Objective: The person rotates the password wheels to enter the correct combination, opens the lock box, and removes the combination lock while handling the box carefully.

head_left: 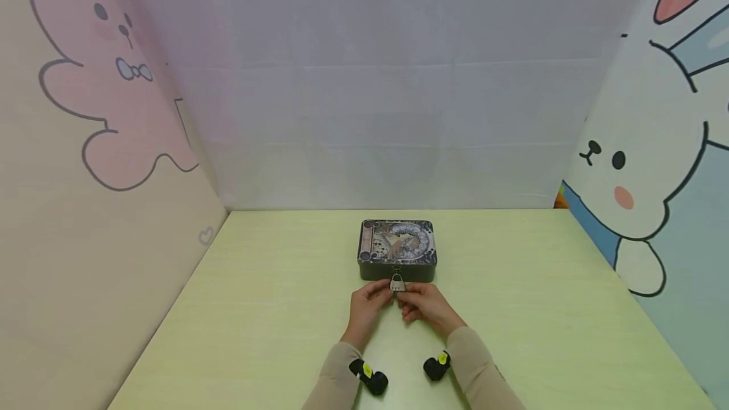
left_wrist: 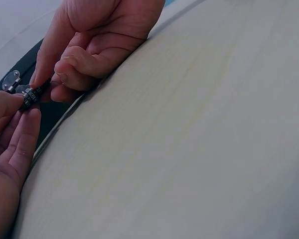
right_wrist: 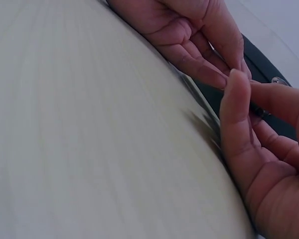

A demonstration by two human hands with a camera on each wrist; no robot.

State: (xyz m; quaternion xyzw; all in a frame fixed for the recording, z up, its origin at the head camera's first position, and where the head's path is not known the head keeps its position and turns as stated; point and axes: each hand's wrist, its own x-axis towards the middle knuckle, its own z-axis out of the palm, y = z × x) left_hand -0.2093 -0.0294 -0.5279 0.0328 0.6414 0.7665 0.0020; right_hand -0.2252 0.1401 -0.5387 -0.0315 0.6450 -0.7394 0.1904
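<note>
A dark tin box with a printed lid lies closed on the table. From the clasp on its front hangs a small silver combination padlock; rows of dials with characters show on its body in the left wrist view. My left hand pinches the padlock from the left between thumb and fingers. On the other side, my right hand grips the padlock with thumb and forefinger, its other fingers curled below. In the right wrist view the fingers cover most of the lock.
The pale yellow-green table extends around the box. A white curtain hangs behind it. Panels with a cartoon bear and a cartoon rabbit stand at the left and right sides. Black wrist cameras sit on both sleeves.
</note>
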